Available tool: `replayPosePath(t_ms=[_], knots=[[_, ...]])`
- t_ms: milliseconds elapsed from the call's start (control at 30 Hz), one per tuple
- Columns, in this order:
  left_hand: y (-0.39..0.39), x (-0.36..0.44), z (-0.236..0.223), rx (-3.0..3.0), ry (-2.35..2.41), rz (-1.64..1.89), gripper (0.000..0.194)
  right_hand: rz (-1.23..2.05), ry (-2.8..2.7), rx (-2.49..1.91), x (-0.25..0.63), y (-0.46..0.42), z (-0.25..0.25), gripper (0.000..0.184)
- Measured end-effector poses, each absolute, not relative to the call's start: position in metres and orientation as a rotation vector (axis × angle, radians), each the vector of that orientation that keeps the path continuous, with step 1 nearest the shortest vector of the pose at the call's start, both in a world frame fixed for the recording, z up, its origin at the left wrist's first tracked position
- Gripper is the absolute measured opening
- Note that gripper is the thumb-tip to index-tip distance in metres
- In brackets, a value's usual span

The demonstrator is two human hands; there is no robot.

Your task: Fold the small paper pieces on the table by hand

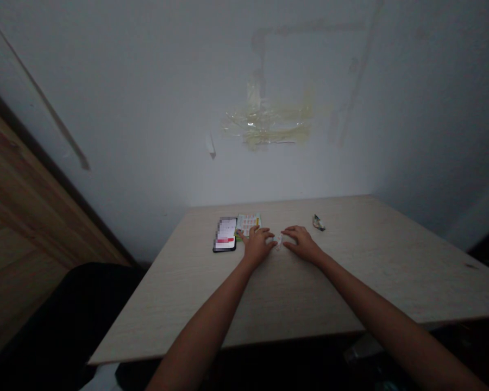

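Observation:
A small whitish piece with pinkish marks [279,241], perhaps paper or plastic, lies on the table between my two hands. It is too small to make out its kind. My left hand [258,244] rests palm down just left of it, fingers spread, thumb and index fingertips at its edge. From the right, my right hand [303,245] faces it with curved fingers, a gap between thumb and index finger. Whether the fingertips touch the piece I cannot tell. Partly behind my left hand is a printed card or booklet [249,220] with green edges.
A phone [227,233] with a lit screen lies left of the card. Farther right sits a small crumpled wrapper [318,222]. The pale wooden table [293,304] meets a wall [167,136] with old tape. A dark object [85,304] stands at left.

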State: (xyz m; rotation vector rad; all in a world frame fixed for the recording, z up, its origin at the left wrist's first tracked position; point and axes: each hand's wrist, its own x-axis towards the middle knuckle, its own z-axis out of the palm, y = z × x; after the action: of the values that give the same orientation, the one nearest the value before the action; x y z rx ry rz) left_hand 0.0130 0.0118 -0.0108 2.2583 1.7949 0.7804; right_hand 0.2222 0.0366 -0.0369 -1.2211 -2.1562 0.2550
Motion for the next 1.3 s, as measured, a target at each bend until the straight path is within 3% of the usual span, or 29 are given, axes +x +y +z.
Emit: replayPosePath(t_ms=[233,467,567,767,1300], knots=[[0.011,0.013,-0.008,2.205,1.788,0.799,0.021,0.433,-2.064,-1.096,0.221,0.035,-0.029,0.039],[0.010,0.012,-0.007,2.133,1.795,0.901,0.021,0.912,-1.868,-1.065,0.211,0.036,-0.020,0.046],[0.010,0.011,-0.005,2.117,1.796,0.938,0.021,1.022,-1.841,-1.051,0.205,0.038,-0.015,0.037],[0.006,0.010,-0.001,2.113,1.793,0.986,0.017,0.915,-1.891,-1.159,0.199,0.043,-0.007,0.022],[0.001,0.019,-0.003,2.221,1.768,0.987,0.019,0.819,-1.743,-1.154,0.199,0.044,-0.028,0.028]])
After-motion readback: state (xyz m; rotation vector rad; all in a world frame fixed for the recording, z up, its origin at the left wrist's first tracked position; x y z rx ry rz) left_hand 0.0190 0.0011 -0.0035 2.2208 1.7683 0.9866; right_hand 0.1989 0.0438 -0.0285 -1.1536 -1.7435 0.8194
